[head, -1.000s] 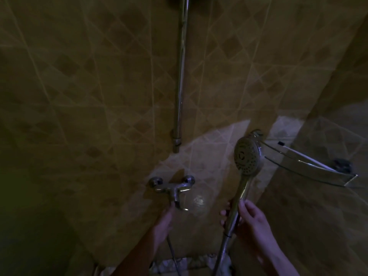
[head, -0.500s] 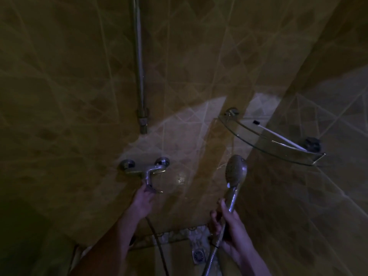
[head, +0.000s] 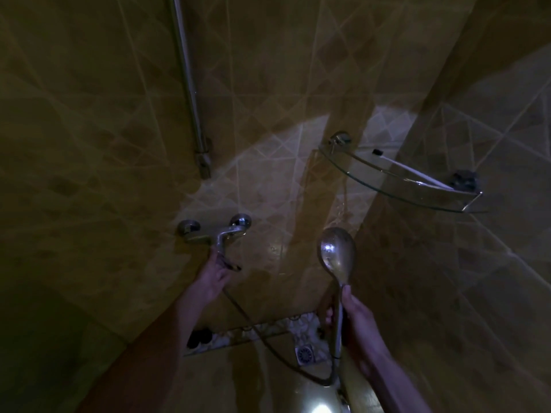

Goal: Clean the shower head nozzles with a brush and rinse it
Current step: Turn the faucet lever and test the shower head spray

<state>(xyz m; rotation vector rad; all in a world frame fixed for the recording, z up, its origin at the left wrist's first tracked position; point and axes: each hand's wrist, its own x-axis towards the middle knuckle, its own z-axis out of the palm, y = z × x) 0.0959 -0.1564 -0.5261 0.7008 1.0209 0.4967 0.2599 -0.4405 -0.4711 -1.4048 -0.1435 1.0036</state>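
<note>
My right hand (head: 356, 320) grips the handle of the chrome shower head (head: 338, 254), whose shiny back faces me; its nozzle face is turned toward the wall and hidden. Water sprays from it onto the tiles just above. My left hand (head: 214, 274) holds the lever of the chrome mixer tap (head: 216, 231) on the wall. The hose (head: 262, 332) runs down from the tap and loops back up to the handle. A white brush with a dark head (head: 408, 169) lies on the glass corner shelf (head: 354, 174) at the right.
A vertical chrome rail (head: 187, 81) is fixed to the tiled wall above the tap. A square floor drain (head: 304, 354) sits below between my arms. A dark object (head: 463, 180) lies at the shelf's right end. The room is dim.
The shower head has turned from facing me to showing its back and moved lower. Water now sprays onto the wall. My left hand stays at the tap lever. The view has tilted down.
</note>
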